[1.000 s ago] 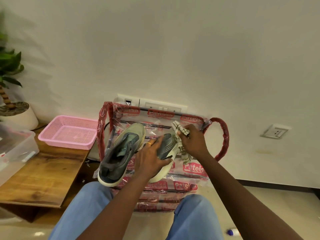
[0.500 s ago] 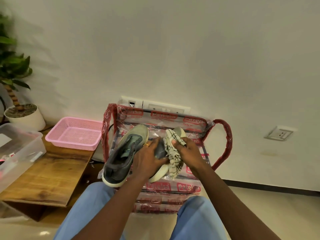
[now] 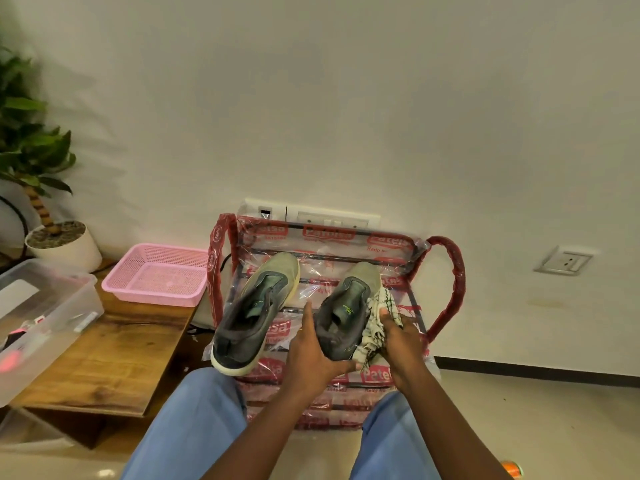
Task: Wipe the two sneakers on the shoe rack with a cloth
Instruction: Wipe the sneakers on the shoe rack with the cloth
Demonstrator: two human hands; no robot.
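Two grey-green sneakers rest on a shoe rack (image 3: 446, 285) wrapped in clear and red plastic. The left sneaker (image 3: 254, 315) lies alone on the top shelf, toe toward the wall. My left hand (image 3: 313, 355) grips the heel end of the right sneaker (image 3: 346, 313) from its left side. My right hand (image 3: 398, 344) presses a bunched white cloth with a dark check pattern (image 3: 377, 317) against that sneaker's right side.
A pink mesh basket (image 3: 159, 275) and a clear plastic box (image 3: 45, 320) sit on a low wooden table (image 3: 114, 358) to the left. A potted plant (image 3: 59, 240) stands behind them. Wall sockets (image 3: 562, 261) are at the right. My blue-trousered knees (image 3: 197, 420) frame the rack.
The right sneaker has turned upright with its opening facing me. The cloth has moved from the sneaker's top down along its right side, toward the heel.
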